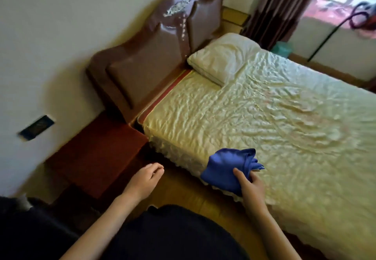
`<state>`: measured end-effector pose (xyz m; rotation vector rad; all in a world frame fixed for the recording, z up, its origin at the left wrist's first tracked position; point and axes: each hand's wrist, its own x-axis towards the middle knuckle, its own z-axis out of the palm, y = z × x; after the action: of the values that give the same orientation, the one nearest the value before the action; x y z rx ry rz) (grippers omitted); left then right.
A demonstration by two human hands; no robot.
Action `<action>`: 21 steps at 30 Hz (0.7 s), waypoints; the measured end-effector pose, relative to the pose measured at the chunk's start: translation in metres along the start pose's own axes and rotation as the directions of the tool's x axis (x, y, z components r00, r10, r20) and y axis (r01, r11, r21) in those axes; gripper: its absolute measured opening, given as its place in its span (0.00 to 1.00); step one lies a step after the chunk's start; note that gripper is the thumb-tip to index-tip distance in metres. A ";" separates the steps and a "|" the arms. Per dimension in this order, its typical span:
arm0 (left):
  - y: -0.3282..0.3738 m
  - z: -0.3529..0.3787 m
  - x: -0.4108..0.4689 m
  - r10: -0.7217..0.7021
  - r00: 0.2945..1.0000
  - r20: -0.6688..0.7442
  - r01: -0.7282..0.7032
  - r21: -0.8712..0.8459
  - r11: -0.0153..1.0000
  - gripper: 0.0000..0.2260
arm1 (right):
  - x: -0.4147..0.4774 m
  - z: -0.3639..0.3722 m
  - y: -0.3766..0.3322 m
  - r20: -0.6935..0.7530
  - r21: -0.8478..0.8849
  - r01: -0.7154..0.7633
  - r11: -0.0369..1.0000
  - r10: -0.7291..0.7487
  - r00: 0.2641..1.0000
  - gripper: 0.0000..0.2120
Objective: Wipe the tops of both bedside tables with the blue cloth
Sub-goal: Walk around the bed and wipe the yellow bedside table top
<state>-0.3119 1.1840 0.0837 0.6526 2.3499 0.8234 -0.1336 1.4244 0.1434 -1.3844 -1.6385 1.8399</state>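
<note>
My right hand (249, 184) grips the bunched blue cloth (223, 170) over the near edge of the bed. My left hand (145, 178) hangs empty with its fingers loosely curled, just off the front right corner of the near bedside table (95, 154). That table is dark red-brown wood with a bare top and stands against the wall beside the bed. The far bedside table (234, 17) shows as a light wooden top behind the headboard's far end, partly hidden.
A bed with a cream cover (274, 117) and a pillow (221, 56) fills the right side. The brown padded headboard (158, 56) stands against the wall. A dark wall socket plate (36, 127) sits above the near table. Curtain (278, 9) and window are at the far right.
</note>
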 end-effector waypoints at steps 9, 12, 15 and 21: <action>0.124 0.176 -0.036 0.226 0.863 0.451 -0.286 0.067 0.956 0.07 | -0.134 -0.223 0.137 -0.484 0.270 -0.110 0.957 0.234 0.843 0.05; 0.174 0.227 -0.043 0.292 0.753 0.590 -0.420 0.089 0.903 0.09 | -0.176 -0.267 0.158 -0.597 0.365 -0.069 0.928 0.291 0.747 0.06; 0.232 0.274 -0.048 0.342 0.638 0.690 -0.554 0.104 0.826 0.12 | -0.204 -0.302 0.174 -0.683 0.445 -0.003 0.896 0.341 0.646 0.08; 0.326 0.366 -0.058 0.373 0.414 0.830 -0.712 0.040 0.701 0.10 | -0.229 -0.355 0.201 -0.759 0.589 0.143 0.796 0.483 0.436 0.09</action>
<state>0.0470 1.5222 0.0834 1.6706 1.4231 0.1630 0.3321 1.3997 0.1098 -1.7703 -0.3054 1.0812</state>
